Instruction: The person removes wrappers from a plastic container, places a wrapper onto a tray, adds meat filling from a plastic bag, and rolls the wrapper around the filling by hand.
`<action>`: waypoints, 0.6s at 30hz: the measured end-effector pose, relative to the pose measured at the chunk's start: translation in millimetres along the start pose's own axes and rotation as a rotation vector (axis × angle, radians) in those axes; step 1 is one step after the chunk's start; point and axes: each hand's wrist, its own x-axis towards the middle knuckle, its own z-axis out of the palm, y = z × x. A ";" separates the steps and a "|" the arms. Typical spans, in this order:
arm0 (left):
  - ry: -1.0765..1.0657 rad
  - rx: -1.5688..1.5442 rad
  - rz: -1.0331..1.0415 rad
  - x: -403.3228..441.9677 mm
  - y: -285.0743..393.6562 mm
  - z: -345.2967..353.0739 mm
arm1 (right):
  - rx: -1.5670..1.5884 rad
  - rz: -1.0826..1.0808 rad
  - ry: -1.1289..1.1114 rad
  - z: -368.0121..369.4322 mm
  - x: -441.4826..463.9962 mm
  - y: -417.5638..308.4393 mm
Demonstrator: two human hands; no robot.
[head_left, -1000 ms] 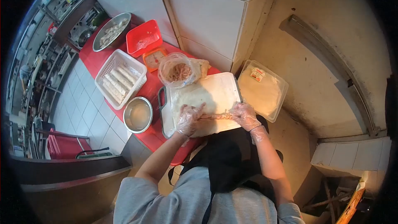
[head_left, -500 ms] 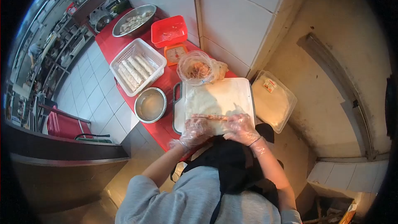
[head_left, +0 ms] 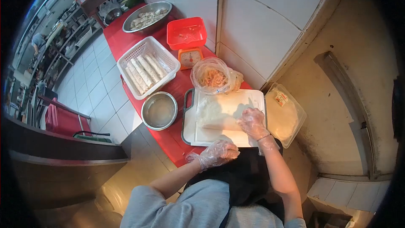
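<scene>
A pale, thin wrapper sheet (head_left: 209, 109) lies on the white cutting board (head_left: 198, 138), with its near part rolled up into a filled roll (head_left: 219, 123). My right hand (head_left: 254, 124), in a clear plastic glove, has its fingers bent and closed at the right end of this roll. My left hand (head_left: 218, 154), gloved too, is just off the board's near edge, over the black apron. Its fingers are curled together and nothing shows in them. Behind the board stands a plastic bag of orange-pink filling (head_left: 213, 78).
Left of the board is a metal bowl of cloudy liquid (head_left: 159, 110). Beyond it are a white basket (head_left: 171, 64) with several rolls, an orange scale (head_left: 190, 58) under a red tray (head_left: 186, 31), and a metal basin (head_left: 147, 17). A clear lidded container (head_left: 287, 116) stands right.
The near wrapper edge has been rolled over the filling, which no longer shows. My left hand has left the roll and moved toward me; my right hand has shifted onto the roll's right end.
</scene>
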 end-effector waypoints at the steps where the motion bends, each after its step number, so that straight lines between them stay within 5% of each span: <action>1: -0.016 0.070 0.054 3.0 -8.9 3.5 | 0.164 0.092 0.002 30.4 -2.4 35.5; 2: -0.033 0.138 0.109 5.5 -19.2 10.1 | 0.059 0.068 -0.016 24.0 3.7 35.3; 4: 0.078 -0.700 -0.210 2.8 -58.5 39.7 | -0.047 0.083 -0.035 19.4 12.8 36.4; 6: 0.054 -0.612 -0.341 3.0 -71.2 40.6 | -0.048 0.162 -0.044 24.2 15.0 38.7; 8: -0.075 0.397 -0.209 11.3 -73.2 1.6 | -0.171 0.054 0.080 6.7 23.3 10.3; 10: -0.109 0.387 -0.208 11.7 -73.1 -23.5 | -0.241 0.013 0.184 3.7 24.7 -5.9; 13: -0.133 0.296 -0.228 10.7 -76.1 -42.6 | 0.079 0.062 -0.004 12.2 12.8 -14.6; 18: 0.076 0.101 -0.136 17.4 -90.6 -40.0 | -0.163 -0.002 -0.150 5.7 4.9 -29.5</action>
